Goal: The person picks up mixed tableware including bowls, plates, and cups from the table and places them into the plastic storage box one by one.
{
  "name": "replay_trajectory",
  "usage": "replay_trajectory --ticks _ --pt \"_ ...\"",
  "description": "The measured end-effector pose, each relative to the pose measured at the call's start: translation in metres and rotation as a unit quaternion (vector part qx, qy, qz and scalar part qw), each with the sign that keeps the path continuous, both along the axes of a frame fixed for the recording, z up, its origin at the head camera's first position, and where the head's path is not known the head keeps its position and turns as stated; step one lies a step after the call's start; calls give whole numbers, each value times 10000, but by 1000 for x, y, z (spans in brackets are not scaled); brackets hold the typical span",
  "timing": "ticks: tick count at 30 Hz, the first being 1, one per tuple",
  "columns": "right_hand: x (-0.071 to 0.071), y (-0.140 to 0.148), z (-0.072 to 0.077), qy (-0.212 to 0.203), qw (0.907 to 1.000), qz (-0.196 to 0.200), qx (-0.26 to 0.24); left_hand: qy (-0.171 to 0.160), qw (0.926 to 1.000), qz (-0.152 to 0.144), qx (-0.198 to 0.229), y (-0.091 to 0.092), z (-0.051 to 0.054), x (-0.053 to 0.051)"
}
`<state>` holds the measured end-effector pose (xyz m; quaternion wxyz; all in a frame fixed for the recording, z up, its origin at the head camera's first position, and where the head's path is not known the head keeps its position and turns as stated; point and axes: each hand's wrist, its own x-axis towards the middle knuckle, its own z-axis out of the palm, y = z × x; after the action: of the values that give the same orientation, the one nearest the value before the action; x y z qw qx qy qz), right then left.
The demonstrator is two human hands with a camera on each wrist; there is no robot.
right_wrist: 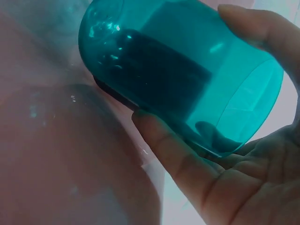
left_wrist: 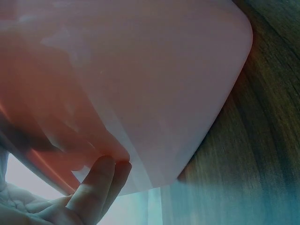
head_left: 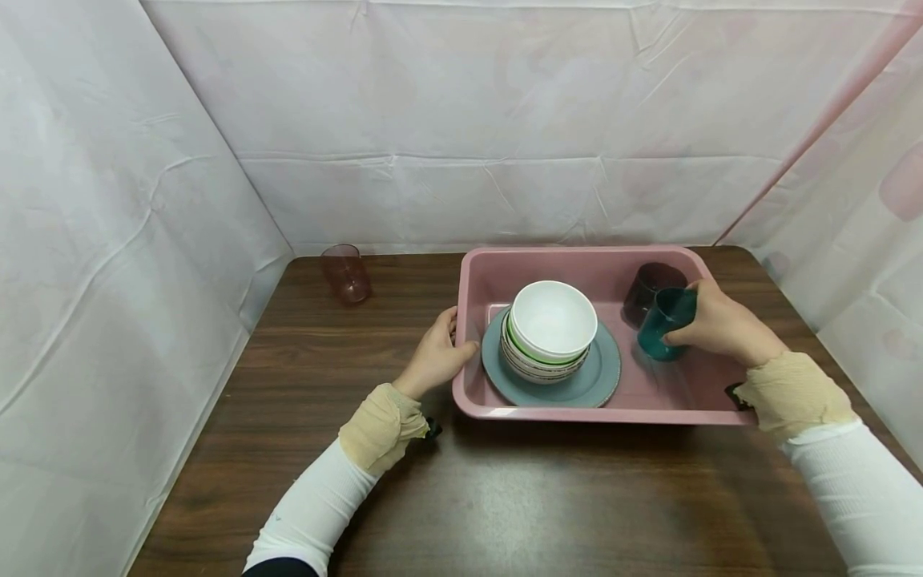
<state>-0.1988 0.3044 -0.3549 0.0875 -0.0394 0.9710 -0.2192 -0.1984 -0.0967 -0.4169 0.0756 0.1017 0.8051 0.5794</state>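
Note:
A pink plastic basin [head_left: 577,414] stands on the table. My left hand [head_left: 436,353] grips its left rim, the thumb on the rim and the fingers [left_wrist: 91,187] against the outer wall. Inside the basin's right half, my right hand [head_left: 721,324] holds a teal see-through cup [head_left: 658,340] near its mouth. The cup [right_wrist: 154,70] tilts between thumb and fingers in the right wrist view. Just behind it is a dark see-through cup [head_left: 638,300], partly hidden. To the left, a stack of bowls, a white bowl [head_left: 554,316] on top, sits on a blue-grey plate [head_left: 604,377] in the basin.
At the table's back left corner stands a reddish see-through cup [head_left: 346,276]. White sheeting [head_left: 461,200] hangs behind the dark wooden table [head_left: 505,497] and along both sides.

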Motion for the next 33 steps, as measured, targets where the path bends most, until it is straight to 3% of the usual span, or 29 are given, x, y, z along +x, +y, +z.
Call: replay_trajectory --ticks 15,22,33 --pt "-10 1 -10 263 9984 490 95 27 10000 42 -36 0 -2 0" --pt "-8 -1 -12 20 9980 430 454 25 10000 51 -79 1 -2 2" --pt "-7 -2 -9 -32 9976 431 540 4 10000 -8 27 0 -1 2"
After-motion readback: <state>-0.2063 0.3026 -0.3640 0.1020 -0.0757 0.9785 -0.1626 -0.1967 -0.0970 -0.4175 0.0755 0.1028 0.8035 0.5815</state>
